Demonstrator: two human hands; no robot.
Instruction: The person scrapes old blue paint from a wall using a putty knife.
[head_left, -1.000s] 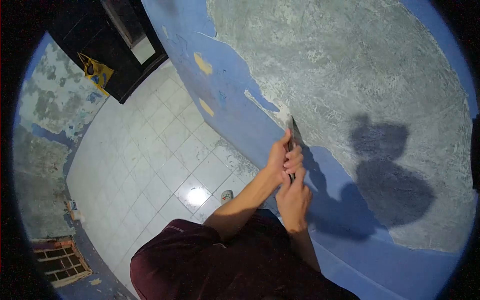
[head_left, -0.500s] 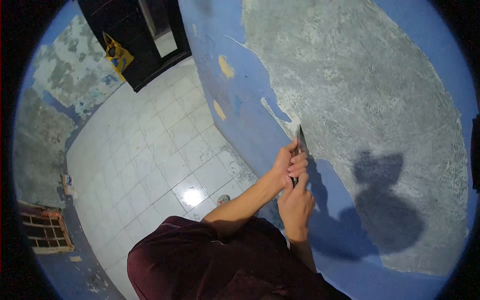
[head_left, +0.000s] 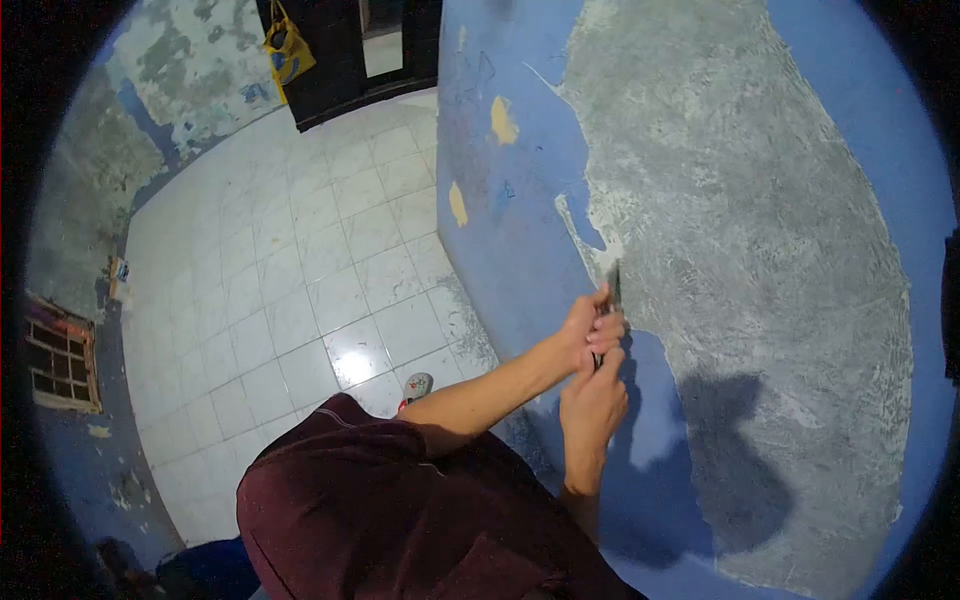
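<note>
Against the wall, my left hand and my right hand are both closed around one scraper. My left hand grips it nearer the blade, and my right hand is wrapped round the dark handle below. The thin blade points up along the wall, slightly blurred, beside the edge between blue paint and a large bare grey patch. A whitish, freshly stripped strip lies just beside the blade tip. My fingers hide most of the handle.
Shiny white floor tiles stretch to the left, and a shoe shows near my left forearm. At the back a yellow bag hangs by a dark door. A small barred window is at the far left.
The view has swung, so the door and the wall appear farther right. Both hands stay on the scraper, whose blade sits slightly lower beside the paint edge. The shadow on the wall has shifted.
</note>
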